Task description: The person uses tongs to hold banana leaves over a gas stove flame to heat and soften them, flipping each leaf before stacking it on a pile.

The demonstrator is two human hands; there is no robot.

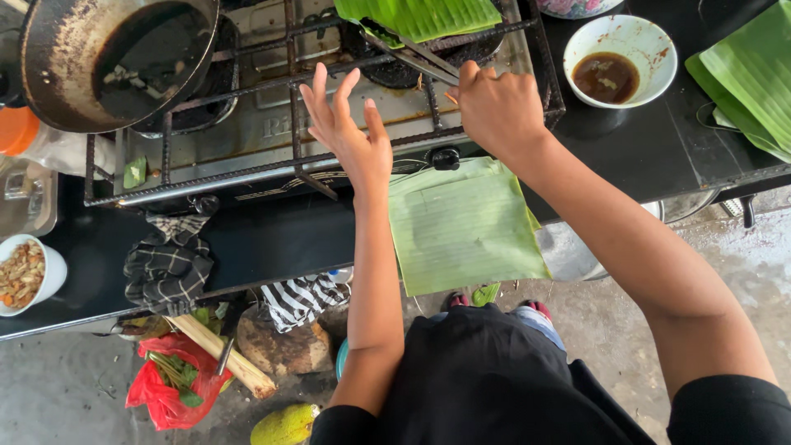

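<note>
The right hand point(498, 107) is closed around metal tongs point(412, 56), whose tips are held on a banana leaf point(424, 15) laid over the right burner of the gas stove point(272, 132); the left hand point(344, 132) is spread open, fingers up, over the stove's grate, and nothing is gripped by it. A burn could be suffered if the open palm were lowered onto the grate, which is judged likely to be hot; the leaf could be scorched or torn if it were left too long on the burner or pinched hard by the tongs; whether a flame is lit cannot be told. A second cut leaf point(461, 227) is laid flat on the dark counter just in front of the stove, its edge hanging over, so it could be brushed off by an arm. A blackened pan point(115, 58) is tilted on the left burner; a white bowl point(620, 59) of brown sauce is set to the right, near more folded leaves point(746, 78). A red plastic bag point(169, 387) of greens is seen on the floor; an orange-capped bottle point(16, 130) lies at the left edge; no label on either can be made out.
</note>
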